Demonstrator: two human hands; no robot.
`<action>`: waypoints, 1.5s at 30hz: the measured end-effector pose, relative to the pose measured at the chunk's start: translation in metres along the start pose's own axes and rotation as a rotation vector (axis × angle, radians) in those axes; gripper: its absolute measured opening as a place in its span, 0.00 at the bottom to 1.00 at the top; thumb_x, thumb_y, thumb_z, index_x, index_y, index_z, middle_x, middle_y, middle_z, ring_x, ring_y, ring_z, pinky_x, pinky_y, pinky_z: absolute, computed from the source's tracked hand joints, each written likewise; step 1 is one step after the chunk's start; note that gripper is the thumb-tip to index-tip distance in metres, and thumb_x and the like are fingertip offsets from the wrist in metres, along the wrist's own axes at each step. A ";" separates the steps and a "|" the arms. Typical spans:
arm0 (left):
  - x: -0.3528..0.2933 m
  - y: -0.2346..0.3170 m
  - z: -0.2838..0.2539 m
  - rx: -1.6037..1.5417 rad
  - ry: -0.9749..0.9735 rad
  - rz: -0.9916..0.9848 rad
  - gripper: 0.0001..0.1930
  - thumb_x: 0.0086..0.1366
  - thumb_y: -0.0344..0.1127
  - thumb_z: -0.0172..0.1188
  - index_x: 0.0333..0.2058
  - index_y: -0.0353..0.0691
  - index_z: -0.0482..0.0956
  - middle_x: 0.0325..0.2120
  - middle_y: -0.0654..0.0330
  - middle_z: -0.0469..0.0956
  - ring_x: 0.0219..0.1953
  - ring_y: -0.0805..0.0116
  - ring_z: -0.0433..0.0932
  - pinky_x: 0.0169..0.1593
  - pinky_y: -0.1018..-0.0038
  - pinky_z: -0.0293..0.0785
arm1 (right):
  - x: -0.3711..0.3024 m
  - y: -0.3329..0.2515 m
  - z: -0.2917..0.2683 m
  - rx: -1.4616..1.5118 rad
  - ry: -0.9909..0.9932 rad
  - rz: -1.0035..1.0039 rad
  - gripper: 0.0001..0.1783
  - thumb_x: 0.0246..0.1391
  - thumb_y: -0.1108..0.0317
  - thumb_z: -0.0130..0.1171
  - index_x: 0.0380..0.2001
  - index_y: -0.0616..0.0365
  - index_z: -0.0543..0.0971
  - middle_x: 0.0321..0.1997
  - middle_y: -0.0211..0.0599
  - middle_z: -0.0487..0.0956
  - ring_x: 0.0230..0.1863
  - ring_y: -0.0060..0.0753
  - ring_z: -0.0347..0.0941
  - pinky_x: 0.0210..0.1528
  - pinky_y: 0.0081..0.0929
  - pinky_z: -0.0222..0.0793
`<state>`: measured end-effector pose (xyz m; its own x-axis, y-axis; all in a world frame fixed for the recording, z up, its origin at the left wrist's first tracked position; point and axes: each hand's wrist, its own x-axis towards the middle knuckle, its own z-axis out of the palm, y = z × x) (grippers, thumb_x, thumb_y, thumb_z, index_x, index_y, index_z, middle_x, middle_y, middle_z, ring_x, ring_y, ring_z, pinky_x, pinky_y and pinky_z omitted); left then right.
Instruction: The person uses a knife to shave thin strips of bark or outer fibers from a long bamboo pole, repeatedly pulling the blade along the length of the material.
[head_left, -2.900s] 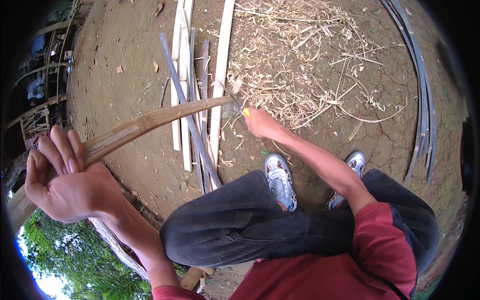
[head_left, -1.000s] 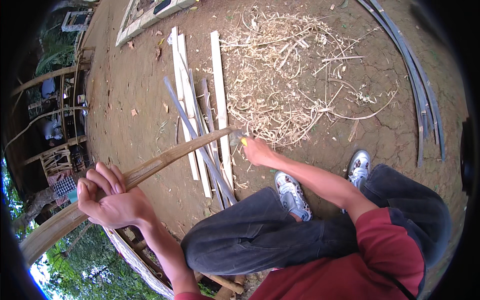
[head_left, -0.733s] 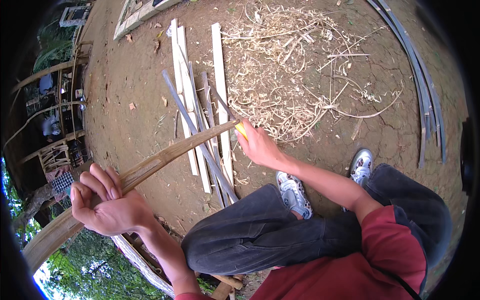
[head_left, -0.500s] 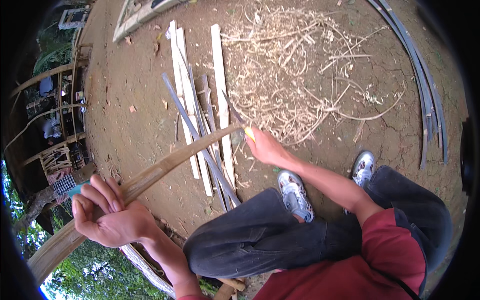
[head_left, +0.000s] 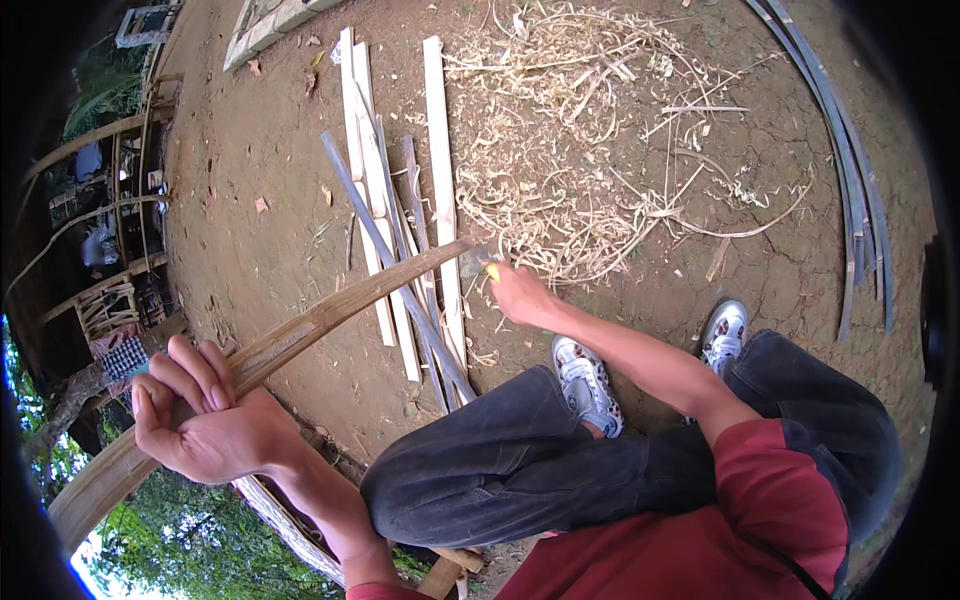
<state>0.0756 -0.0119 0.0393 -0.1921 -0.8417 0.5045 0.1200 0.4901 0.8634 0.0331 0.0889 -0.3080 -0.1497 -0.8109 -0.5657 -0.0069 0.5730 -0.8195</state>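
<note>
Clasps a long bamboo piece (head_left: 350, 302) in the left hand (head_left: 215, 425), with palm turned upward and grip curled round it, pinching it between fingers and palm. Hides the stretch inside that hand almost wholly. Runs off at the near end into the black lower-left rim; slants the other way across the view, with the far tip just beside the right hand (head_left: 522, 297).

Closes the right grip on a yellow-handled tool (head_left: 492, 271), leaving only a small patch of yellow in sight. Smears into grey beyond the handle; cannot tell the shape of the working end, nor whether touching the bamboo.

Crosses, with the bamboo, above pale strips (head_left: 438, 150) and dark strips (head_left: 352, 185) lying on the ground, covering part of their length. Reaches down, in the case of the dark strips, to the edge of the trousers (head_left: 500, 460); cannot tell whether ending there or continuing behind. Lies scattered beyond the right hand in a broad spread of curled shavings (head_left: 575, 200). Bends along the far right in long grey strips (head_left: 850, 170), cut off at the top rim. Fades at left into deep shadow behind poles (head_left: 100, 140), too dark for detail, near a checked cloth (head_left: 125, 358).
</note>
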 end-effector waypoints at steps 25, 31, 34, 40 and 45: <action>-0.004 0.000 -0.022 -0.061 -0.037 0.000 0.18 0.65 0.38 0.39 0.16 0.49 0.50 0.11 0.66 0.50 0.14 0.78 0.50 0.16 0.83 0.44 | -0.013 -0.027 -0.031 -0.032 0.085 -0.216 0.16 0.64 0.66 0.43 0.46 0.69 0.68 0.19 0.44 0.75 0.14 0.31 0.70 0.11 0.28 0.64; 0.006 -0.004 -0.011 -0.024 -0.061 -0.022 0.15 0.61 0.35 0.38 0.16 0.48 0.46 0.13 0.66 0.46 0.16 0.75 0.49 0.18 0.80 0.45 | 0.010 0.001 -0.021 -0.185 -0.071 -0.014 0.17 0.62 0.67 0.46 0.46 0.72 0.68 0.19 0.42 0.75 0.15 0.33 0.73 0.11 0.31 0.65; -0.004 0.009 -0.024 0.041 0.002 -0.006 0.15 0.62 0.34 0.37 0.17 0.48 0.47 0.13 0.66 0.47 0.16 0.75 0.49 0.20 0.81 0.46 | -0.021 -0.044 -0.028 -0.028 0.215 -0.400 0.13 0.63 0.69 0.45 0.40 0.73 0.67 0.16 0.44 0.74 0.12 0.36 0.70 0.12 0.33 0.65; 0.007 -0.001 -0.014 -0.043 -0.136 -0.063 0.15 0.61 0.36 0.38 0.16 0.48 0.47 0.13 0.66 0.47 0.16 0.74 0.48 0.20 0.80 0.48 | 0.009 0.021 -0.006 -0.100 0.070 -0.062 0.16 0.65 0.69 0.40 0.46 0.75 0.62 0.15 0.37 0.69 0.10 0.30 0.63 0.09 0.28 0.58; 0.001 -0.001 -0.017 0.086 0.039 0.004 0.17 0.63 0.39 0.39 0.16 0.49 0.49 0.12 0.66 0.47 0.15 0.76 0.49 0.18 0.82 0.45 | -0.029 -0.040 -0.041 -0.052 0.116 -0.374 0.14 0.66 0.65 0.41 0.44 0.67 0.59 0.12 0.36 0.68 0.09 0.34 0.64 0.12 0.33 0.58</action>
<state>0.0918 -0.0171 0.0391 -0.1537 -0.8473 0.5084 0.0365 0.5093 0.8598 -0.0032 0.0939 -0.2549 -0.2381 -0.9476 -0.2128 -0.1314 0.2485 -0.9597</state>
